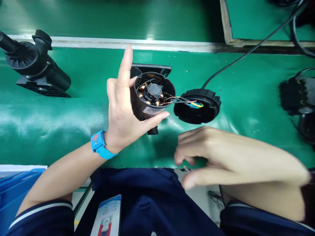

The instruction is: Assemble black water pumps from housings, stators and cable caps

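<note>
My left hand (124, 108) steadies a black motor housing (141, 106), with the thumb along its front, the index finger pointing up and other fingers on its left side. Copper coils (161, 98) and a round dark core (154, 89) show inside its open top. Thin wires run from there to a round black cap (197, 114), which lies hollow side up to the right. Inside the cap are blue and yellow-green wires (197, 105). Below it my right hand (204, 150), slightly blurred, hovers with bent fingers, the thumb apart and nothing visible between them.
A black pump (49, 70) sits at the left on the green bench mat (86, 111). From the cap a black cable (236, 60) runs up right past a wood-edged board (230, 29). Dark parts (292, 95) lie far right; a blue bin (19, 193) is lower left.
</note>
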The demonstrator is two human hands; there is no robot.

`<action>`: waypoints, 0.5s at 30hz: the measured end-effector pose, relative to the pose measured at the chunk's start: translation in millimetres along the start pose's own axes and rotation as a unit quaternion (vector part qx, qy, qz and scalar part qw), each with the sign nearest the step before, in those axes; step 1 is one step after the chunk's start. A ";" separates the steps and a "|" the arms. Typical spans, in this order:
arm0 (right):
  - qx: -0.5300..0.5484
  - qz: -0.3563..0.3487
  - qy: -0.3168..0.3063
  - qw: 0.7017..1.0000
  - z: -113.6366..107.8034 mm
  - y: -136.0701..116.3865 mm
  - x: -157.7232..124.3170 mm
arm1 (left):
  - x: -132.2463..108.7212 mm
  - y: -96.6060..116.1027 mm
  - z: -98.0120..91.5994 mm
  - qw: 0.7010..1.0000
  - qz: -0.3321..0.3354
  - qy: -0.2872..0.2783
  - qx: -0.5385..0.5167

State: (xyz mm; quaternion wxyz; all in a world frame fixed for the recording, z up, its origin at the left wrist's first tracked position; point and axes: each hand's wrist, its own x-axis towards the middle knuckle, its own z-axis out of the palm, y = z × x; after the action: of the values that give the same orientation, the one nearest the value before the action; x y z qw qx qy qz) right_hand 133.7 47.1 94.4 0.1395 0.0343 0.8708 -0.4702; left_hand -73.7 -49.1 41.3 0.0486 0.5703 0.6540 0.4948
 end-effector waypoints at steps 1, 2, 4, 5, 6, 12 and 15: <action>0.011 0.038 -0.021 0.999 1.9 8.8 4.2 | -0.2 0.6 -0.3 1.000 -0.007 -0.005 -0.010; 0.013 0.082 -0.012 0.996 2.5 18.9 6.9 | -0.4 0.9 -0.5 1.000 -0.013 -0.009 -0.018; 0.017 0.147 0.069 0.987 -1.1 40.5 7.4 | -0.7 0.8 -0.4 0.999 -0.021 -0.013 -0.022; 0.025 0.156 0.124 0.980 -4.9 50.7 5.7 | -0.7 0.4 -0.3 0.999 -0.022 -0.012 -0.023; 0.039 0.148 0.175 0.973 -9.4 59.8 3.2 | -0.8 0.0 0.0 0.999 -0.021 -0.010 -0.024; 0.237 0.092 0.228 0.940 -19.2 85.0 -1.0 | -1.3 -0.5 0.6 1.000 -0.002 0.009 -0.005; 0.309 0.033 0.311 0.898 -11.5 79.3 11.3 | -1.6 1.1 -0.2 1.000 0.006 0.019 0.009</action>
State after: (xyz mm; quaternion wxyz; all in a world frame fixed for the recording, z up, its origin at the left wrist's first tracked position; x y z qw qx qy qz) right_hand 135.6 99.8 33.1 -0.1406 0.2486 0.6790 -0.6763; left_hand -72.5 -50.7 41.3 0.0282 0.5653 0.6553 0.5002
